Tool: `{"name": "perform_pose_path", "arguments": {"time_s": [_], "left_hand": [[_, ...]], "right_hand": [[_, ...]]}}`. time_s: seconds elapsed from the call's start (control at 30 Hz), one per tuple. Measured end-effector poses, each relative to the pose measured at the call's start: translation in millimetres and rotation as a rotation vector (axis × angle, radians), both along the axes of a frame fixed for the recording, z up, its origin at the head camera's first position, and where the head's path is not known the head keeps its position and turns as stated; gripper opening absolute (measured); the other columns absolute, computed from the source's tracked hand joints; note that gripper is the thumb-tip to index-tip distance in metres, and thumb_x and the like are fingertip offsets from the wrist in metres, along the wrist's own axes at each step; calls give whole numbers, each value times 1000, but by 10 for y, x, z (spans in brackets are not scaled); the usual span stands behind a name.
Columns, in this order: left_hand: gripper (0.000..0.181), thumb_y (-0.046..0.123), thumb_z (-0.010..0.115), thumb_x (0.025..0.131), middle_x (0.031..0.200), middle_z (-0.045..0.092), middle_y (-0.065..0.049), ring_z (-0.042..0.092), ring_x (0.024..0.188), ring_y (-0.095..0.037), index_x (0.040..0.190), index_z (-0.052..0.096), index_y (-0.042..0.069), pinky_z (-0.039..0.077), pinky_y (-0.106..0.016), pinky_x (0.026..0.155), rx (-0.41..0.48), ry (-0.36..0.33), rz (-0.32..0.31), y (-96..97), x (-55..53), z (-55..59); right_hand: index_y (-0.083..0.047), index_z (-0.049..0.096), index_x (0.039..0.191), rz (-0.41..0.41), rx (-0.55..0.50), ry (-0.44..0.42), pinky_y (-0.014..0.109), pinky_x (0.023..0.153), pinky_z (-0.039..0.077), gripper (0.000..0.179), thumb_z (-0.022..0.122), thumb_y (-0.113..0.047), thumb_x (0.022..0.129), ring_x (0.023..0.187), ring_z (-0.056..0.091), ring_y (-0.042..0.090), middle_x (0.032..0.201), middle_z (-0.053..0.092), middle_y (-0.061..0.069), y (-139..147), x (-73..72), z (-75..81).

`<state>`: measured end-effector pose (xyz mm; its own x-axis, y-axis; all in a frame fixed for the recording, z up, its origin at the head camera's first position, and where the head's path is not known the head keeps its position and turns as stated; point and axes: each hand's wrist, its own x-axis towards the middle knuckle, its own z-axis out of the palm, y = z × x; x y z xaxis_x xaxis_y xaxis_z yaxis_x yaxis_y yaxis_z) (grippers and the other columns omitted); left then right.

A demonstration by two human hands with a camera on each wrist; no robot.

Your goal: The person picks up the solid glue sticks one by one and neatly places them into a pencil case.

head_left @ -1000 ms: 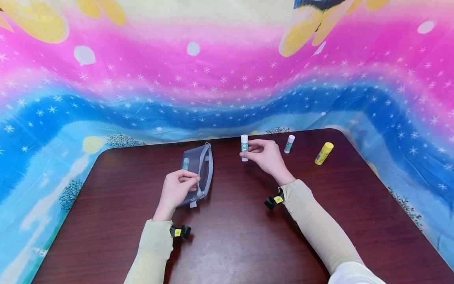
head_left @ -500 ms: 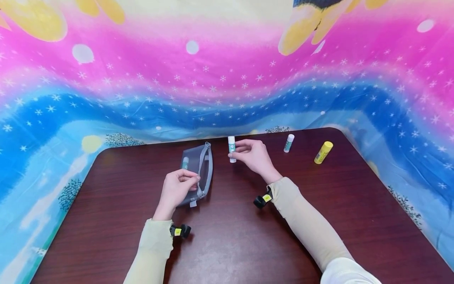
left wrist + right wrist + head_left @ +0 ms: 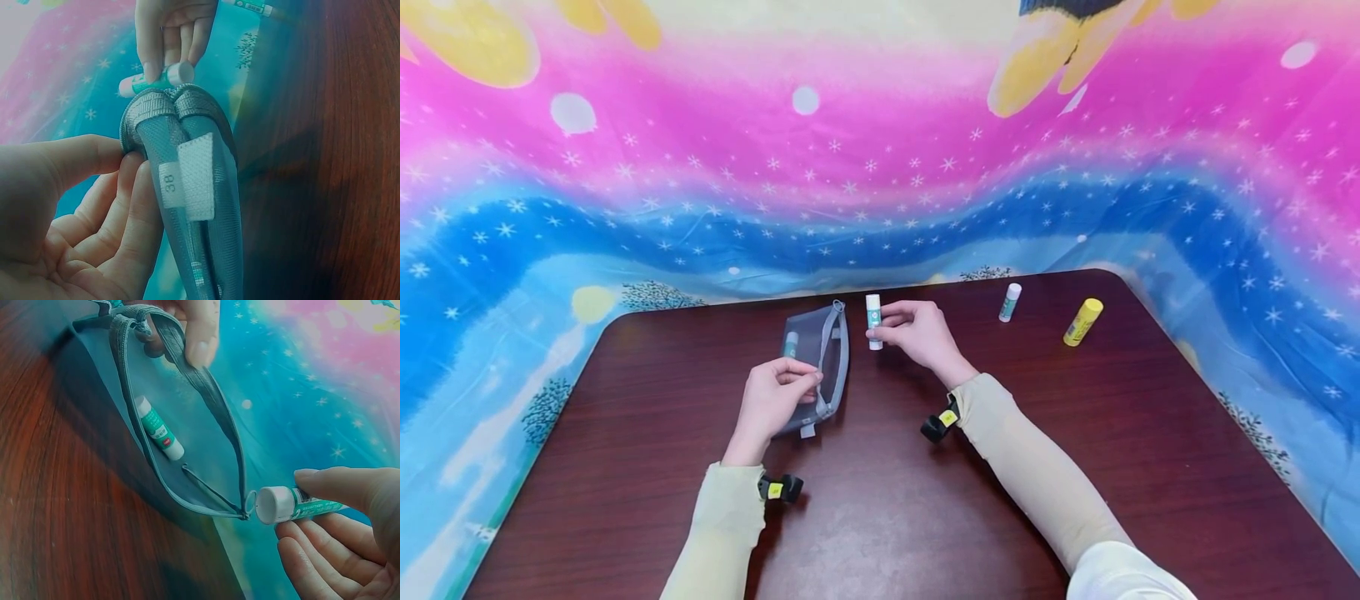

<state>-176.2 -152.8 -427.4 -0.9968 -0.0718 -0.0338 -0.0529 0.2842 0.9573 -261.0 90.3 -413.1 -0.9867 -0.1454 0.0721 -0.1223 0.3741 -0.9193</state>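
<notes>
My left hand [image 3: 775, 402] pinches one edge of a grey mesh zip pouch [image 3: 808, 329], whose mouth gapes toward the right. Inside it lies a green and white glue stick [image 3: 160, 428], plain in the right wrist view. Between thumb and fingers, my right hand [image 3: 921, 337] holds another glue stick [image 3: 874, 321], upright and just right of the pouch's mouth. In the right wrist view, the white end of this held stick is close to the ring at the zip's end. A label [image 3: 197, 181] hangs from the pouch's near end.
On the dark wooden table [image 3: 865, 517], a small green and white glue stick [image 3: 1011, 302] stands at the back right. Farther right stands a larger yellow glue stick [image 3: 1083, 322]. A colourful printed cloth [image 3: 880, 150] hangs behind the table's back edge.
My right hand has carried its glue stick leftward, closer to the pouch's mouth, and slightly lower in view. The left hand and the pouch have stayed in place.
</notes>
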Motion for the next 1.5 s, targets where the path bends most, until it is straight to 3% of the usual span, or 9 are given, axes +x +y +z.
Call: {"name": "perform_pose_path", "arguments": {"time_s": [0.17, 0.33, 0.43, 0.97, 1.5], "left_hand": [[13, 8, 79, 90, 85, 75, -12, 72, 70, -21, 100, 76, 0, 62, -28, 68, 2, -1, 3, -2, 4, 11], [13, 8, 79, 90, 85, 75, -12, 72, 70, -20, 100, 76, 0, 62, -28, 68, 1, -1, 9, 1, -1, 7], [13, 7, 79, 89, 84, 75, -12, 72, 70, -20, 99, 75, -1, 62, -29, 68, 2, 3, 10, 6, -1, 8], [12, 6, 78, 89, 84, 75, -12, 72, 71, -20, 99, 76, -1, 62, -29, 67, 10, 17, 11, 15, 8, -6], [14, 9, 78, 91, 86, 75, -12, 73, 72, -21, 100, 76, 0, 62, -29, 69, 3, 0, 4, 7, 2, 5]], "right_hand": [[-10, 76, 116, 5, -24, -38, 41, 77, 59, 39, 89, -22, 81, 81, 73, 21, 88, 76, 1, -61, -5, -31], [-4, 73, 118, 20, -115, -108, 51, 82, 60, 42, 89, -17, 81, 84, 73, 37, 89, 76, 7, -132, -2, -59], [-1, 72, 119, 26, -158, -138, 51, 84, 59, 43, 88, -14, 82, 86, 73, 40, 90, 76, 10, -178, -3, -75], [4, 69, 122, 38, -193, -224, 34, 73, 63, 43, 85, -6, 84, 79, 75, 27, 90, 76, 13, -378, -8, -201], [1, 70, 120, 11, -159, -299, 38, 76, 62, 44, 87, -11, 81, 76, 74, 22, 88, 75, 10, -529, -20, -291]]}}
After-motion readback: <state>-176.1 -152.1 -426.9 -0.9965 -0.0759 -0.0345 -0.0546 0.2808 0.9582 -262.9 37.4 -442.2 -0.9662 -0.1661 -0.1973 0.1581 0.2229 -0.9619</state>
